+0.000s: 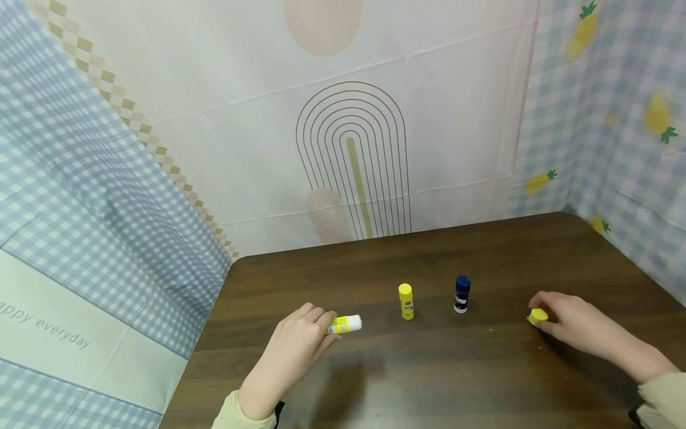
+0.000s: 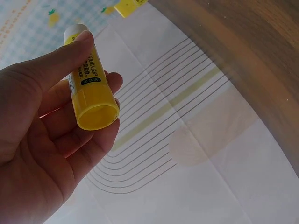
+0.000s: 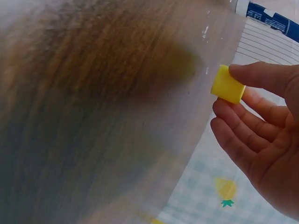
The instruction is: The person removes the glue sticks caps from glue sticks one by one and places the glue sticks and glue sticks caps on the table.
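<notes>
My left hand grips an uncapped glue stick, yellow with a white end, tilted on its side above the table. In the left wrist view, its round yellow mouth faces the camera and the thumb presses near the white end. At the right, my right hand pinches a small yellow cap between thumb and fingers, close over the tabletop. Between the hands stand a capped yellow glue stick and, to its right, a glue stick with a dark blue cap, both upright.
The brown wooden table has rounded back corners. Behind it hangs a pale cloth with an arch pattern. Checked cloth drapes at the left, and another with pineapples hangs at the right.
</notes>
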Available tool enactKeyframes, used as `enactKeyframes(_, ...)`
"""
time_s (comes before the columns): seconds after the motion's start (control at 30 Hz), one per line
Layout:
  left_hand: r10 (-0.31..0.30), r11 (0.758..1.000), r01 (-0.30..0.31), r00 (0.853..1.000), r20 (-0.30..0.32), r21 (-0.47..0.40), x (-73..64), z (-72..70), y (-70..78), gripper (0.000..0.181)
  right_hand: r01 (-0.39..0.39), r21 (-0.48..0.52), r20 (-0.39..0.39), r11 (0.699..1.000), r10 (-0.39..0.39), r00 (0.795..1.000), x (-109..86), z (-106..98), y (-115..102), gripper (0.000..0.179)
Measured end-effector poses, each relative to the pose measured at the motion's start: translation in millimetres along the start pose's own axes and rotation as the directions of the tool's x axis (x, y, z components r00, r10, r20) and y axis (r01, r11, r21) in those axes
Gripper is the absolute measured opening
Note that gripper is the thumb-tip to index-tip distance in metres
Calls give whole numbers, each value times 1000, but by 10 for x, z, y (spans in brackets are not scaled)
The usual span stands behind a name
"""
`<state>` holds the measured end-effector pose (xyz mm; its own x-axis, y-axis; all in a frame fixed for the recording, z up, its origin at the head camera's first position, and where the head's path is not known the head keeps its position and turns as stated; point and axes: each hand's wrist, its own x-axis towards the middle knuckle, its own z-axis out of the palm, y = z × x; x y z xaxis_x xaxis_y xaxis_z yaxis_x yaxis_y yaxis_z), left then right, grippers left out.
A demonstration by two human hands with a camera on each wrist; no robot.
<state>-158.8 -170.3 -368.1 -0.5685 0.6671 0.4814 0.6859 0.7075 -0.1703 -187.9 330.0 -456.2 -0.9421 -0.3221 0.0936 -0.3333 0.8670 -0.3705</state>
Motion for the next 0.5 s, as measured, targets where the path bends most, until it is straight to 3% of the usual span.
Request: enactKeyframes(0.5,9,1000,-9,1000,8,-20,20,61,7,38,-10,2,-27,1000,10,1000,71,91,49,21)
